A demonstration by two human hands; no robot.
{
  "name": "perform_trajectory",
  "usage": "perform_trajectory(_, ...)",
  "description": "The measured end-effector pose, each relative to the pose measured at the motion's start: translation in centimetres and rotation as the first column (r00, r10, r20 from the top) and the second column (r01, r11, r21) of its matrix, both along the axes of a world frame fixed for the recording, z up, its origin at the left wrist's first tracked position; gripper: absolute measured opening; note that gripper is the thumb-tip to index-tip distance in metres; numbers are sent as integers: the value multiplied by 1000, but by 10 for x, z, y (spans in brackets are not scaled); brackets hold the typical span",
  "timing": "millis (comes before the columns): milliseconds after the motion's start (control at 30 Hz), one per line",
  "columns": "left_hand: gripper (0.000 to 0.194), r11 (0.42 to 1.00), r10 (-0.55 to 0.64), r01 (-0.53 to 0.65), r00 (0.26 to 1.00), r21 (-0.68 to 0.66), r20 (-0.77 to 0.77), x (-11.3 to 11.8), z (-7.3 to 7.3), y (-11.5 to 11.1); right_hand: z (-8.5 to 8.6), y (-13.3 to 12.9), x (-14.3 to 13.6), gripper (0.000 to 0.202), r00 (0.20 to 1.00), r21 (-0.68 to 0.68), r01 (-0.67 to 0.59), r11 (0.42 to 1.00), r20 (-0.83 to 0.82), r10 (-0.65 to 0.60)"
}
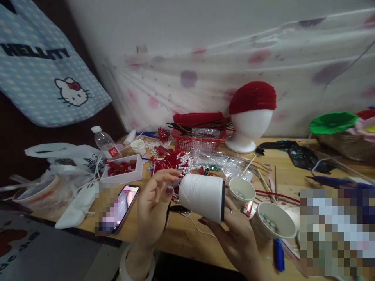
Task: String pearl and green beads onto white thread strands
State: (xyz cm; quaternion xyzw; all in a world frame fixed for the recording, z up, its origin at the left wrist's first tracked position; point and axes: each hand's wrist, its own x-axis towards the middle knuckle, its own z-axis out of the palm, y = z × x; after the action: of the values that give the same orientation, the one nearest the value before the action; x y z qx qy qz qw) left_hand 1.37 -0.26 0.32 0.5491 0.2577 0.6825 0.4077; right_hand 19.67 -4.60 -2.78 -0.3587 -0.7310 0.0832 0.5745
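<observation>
A large spool of white thread (pixel 202 195) lies sideways in front of me, its dark base facing right. My right hand (pixel 234 230) grips it from below at the base end, thumb under it and a ring on one finger. Beside the other end is my left hand (pixel 155 199), its fingers curled and the thumb bent toward them. Whatever is between those fingertips, if anything, is too fine to make out. A pale bangle (pixel 124 265) circles the left wrist. Behind the spool lie strings of white beads (pixel 185 162) and red material (pixel 162 166).
Bowls with beads, a near one (pixel 277 218) and a farther one (pixel 241 191), stand at right. A lit phone (pixel 124 208), a white box (pixel 137 175) and a bottle (pixel 105 142) are left. Behind are a red basket (pixel 199 144) and a foam head (pixel 250 127) with a red cap.
</observation>
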Motion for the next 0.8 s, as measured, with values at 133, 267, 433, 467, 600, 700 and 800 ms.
perform_trajectory(133,37,989,-76,71,996,-127,-38,3,-2,2,-2,1,-1,8,1000,-32,19,999,-17,-20)
perform_trajectory(267,8,992,24,-35,995,-120,-96,12,-2,6,-5,2,-2,7,997,-99,3,995,-75,-11)
perform_trajectory(433,23,986,-39,66,984,-151,176,9,0,-1,-6,8,-9,17,844,-379,-152,913,-530,-79)
perform_trajectory(467,25,974,-107,148,968,-171,227,5,-1,-3,-4,11,-10,25,780,-394,-200,897,-619,-98)
perform_trajectory(600,30,909,-289,338,933,-244,214,-23,1,-4,8,21,-5,38,337,-272,-545,793,-937,-89)
perform_trajectory(700,32,969,-155,110,968,-221,-198,-46,9,7,15,21,6,34,153,-175,-694,699,-984,-94)
perform_trajectory(800,17,981,188,-170,692,96,-697,-59,18,24,16,16,16,36,115,-154,-747,647,-988,-102)
